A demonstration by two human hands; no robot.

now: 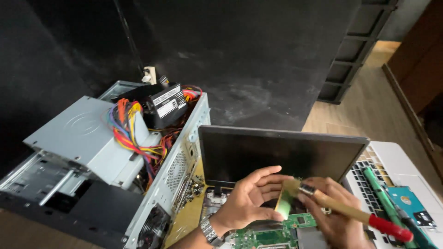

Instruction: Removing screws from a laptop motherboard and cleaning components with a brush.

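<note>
Open PC case (pixel 92 152) w/ coloured wiring sits well left of both hands. Dark laptop screen (pixel 281 154) stands just behind them; exposed green board (pixel 270 235) lies under them. Silver laptop (pixel 401 170) w/ a blue drive (pixel 408 203) on it, right of right hand. Left hand (pixel 249 198), fingers half-curled, pinches a green memory stick (pixel 284 205) upright. Right hand (pixel 334 216) closed round a wood-handled brush (pixel 341 207), bristles touching the stick's top.

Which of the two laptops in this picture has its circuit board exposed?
The dark laptop beneath the hands: its screen stands open and a green circuit board shows at its base. The silver laptop at right still shows its keyboard, with tools lying on it.
</note>
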